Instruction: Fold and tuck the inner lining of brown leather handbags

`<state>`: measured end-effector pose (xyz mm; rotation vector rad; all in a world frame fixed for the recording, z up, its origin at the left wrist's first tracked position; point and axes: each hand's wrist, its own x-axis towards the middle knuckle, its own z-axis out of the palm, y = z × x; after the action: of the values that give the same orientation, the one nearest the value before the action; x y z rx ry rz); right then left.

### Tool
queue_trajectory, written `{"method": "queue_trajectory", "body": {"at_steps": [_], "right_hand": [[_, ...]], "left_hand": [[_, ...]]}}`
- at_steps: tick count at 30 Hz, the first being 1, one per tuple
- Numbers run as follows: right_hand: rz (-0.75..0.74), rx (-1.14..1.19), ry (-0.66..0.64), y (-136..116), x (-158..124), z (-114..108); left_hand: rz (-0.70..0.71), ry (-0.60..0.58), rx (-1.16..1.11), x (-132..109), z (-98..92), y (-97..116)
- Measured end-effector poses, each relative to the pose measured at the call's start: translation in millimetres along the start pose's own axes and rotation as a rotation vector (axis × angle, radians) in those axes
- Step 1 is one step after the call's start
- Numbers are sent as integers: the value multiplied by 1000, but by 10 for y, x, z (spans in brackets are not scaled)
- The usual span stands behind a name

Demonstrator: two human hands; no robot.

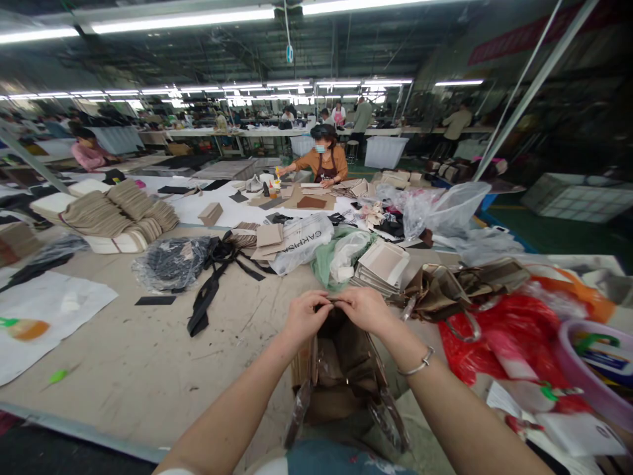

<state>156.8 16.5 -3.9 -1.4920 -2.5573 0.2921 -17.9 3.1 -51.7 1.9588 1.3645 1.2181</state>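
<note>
While left hand [307, 313] and right hand [364, 309] pinch a brown bag [336, 404], green plastic [324, 256] lies beyond.
Beyond right hand: stacked panels [382, 262]; left of left hand: black straps [202, 309].

A crumpled translucent white plastic bag [302, 245] near the frame's centre is showing "CARPISA"; a long red banner [527, 36], upper right, is appearing illegible.

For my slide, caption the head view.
Left hand and right hand pinch a brown bag by its edge at a cluttered worktable.
</note>
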Motion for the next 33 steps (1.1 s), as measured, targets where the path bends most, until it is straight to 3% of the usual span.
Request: {"method": "queue_trajectory", "body": {"at_steps": [3, 9, 13, 17, 19, 25, 33], "right_hand": [[-5, 4, 6, 38, 17, -2], [-9, 37, 17, 86, 67, 30], [-26, 51, 47, 133, 70, 56], [-27, 36, 62, 154, 68, 51], [-26, 35, 59, 153, 70, 40], [-10, 53, 34, 157, 71, 11], [-8, 67, 28, 181, 81, 15]], "left_hand": [[-29, -12, -128, 11, -38, -21], [-194, -249, -114, 127, -146, -10], [-200, -205, 2, 169, -155, 34], [27, -145, 45, 175, -109, 39], [74, -137, 66, 178, -82, 27], [-73, -158, 132, 207, -44, 51], [-106, -113, 147, 227, 7, 44]]}}
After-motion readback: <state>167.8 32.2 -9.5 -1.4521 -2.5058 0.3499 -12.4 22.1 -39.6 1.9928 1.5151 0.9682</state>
